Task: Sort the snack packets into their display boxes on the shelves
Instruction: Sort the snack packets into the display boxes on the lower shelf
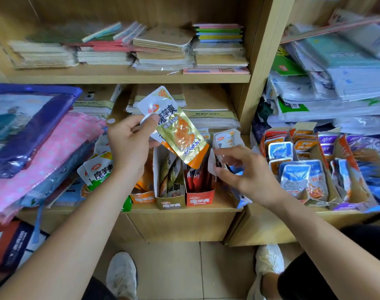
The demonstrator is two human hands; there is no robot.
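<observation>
My left hand [130, 144] pinches a white, gold and orange snack packet [176, 128], held tilted above the display boxes. Below it stand an orange display box [142, 197], an olive-gold display box [170, 204] and a red display box [199, 199], each with upright packets inside. My right hand [238, 172] pinches the white flap [211, 164] at the right side of the red box. A green-and-white packet [100, 169] lies left of my left wrist. A blue display box [242, 200] sits under my right hand, mostly hidden.
Cardboard trays of blue, orange and purple packets [299, 169] fill the right shelf. Pink and blue plastic folders [44, 144] pile up at the left. Stacked notebooks [163, 50] fill the upper shelf, and paper stacks [210, 113] sit behind the boxes. My shoes [122, 276] are on the tiled floor.
</observation>
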